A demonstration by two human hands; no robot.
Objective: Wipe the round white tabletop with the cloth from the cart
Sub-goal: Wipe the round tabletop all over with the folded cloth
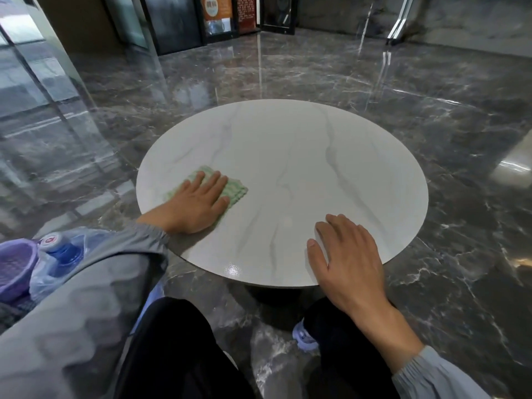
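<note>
While flat, cloth (237,192) beneath left grip (198,207)

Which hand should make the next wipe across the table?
Left: the left hand lies flat on the cloth, while the right hand rests bare on the tabletop, apart from the cloth.

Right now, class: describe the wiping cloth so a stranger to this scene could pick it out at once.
Find the round white marble-look tabletop on the dark glossy stone floor. Near its left rim, the left hand presses flat on a small green-and-white patterned cloth. It is the only soft, coloured thing there; the right hand rests on bare tabletop.
</note>
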